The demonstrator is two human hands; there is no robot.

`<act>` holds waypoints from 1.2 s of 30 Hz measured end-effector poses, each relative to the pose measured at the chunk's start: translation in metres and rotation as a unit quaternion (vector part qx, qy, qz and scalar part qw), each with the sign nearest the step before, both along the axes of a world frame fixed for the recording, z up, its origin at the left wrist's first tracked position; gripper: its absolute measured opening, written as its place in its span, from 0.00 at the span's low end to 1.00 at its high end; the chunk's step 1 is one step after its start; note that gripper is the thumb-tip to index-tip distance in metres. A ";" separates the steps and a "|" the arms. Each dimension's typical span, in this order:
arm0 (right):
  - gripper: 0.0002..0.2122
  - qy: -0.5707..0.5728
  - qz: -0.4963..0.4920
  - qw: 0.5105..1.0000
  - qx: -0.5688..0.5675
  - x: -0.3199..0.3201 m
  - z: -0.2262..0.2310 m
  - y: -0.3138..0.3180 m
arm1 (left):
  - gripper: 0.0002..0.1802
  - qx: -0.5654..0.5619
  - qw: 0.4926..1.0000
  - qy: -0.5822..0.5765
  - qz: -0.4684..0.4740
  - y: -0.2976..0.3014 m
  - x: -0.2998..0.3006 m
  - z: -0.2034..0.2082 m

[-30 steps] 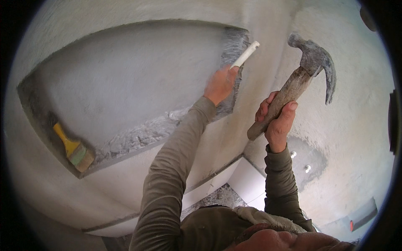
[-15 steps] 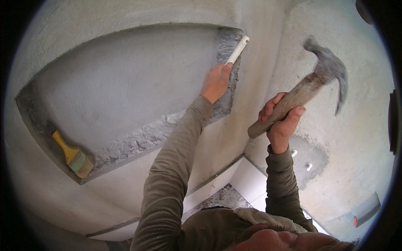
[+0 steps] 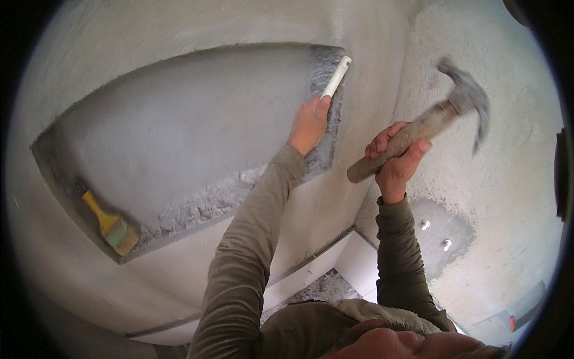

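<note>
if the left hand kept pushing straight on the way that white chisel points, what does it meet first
Probably the rough chipped edge of the wall recess: the white chisel in the left hand already points at it, though actual contact is hard to judge.

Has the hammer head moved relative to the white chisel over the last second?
Yes. The hammer head has swung right, farther from the white chisel held at the niche edge.
</note>
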State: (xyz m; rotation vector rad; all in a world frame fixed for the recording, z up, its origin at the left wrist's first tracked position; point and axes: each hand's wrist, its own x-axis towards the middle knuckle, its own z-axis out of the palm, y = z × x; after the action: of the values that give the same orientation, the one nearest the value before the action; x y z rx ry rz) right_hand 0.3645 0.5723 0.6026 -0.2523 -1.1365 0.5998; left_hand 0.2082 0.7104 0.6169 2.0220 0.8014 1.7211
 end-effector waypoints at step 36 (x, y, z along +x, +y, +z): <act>0.38 -0.104 -0.062 0.992 -0.021 -0.026 -0.003 -0.020 | 0.30 0.006 0.998 0.018 -0.053 0.008 -0.023 0.002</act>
State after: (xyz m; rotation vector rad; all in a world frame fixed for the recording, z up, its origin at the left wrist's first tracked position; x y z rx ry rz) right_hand 0.3390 0.5520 0.5996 -0.4267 -1.2982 0.4950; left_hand 0.1853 0.7182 0.6193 2.0699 0.6843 1.6393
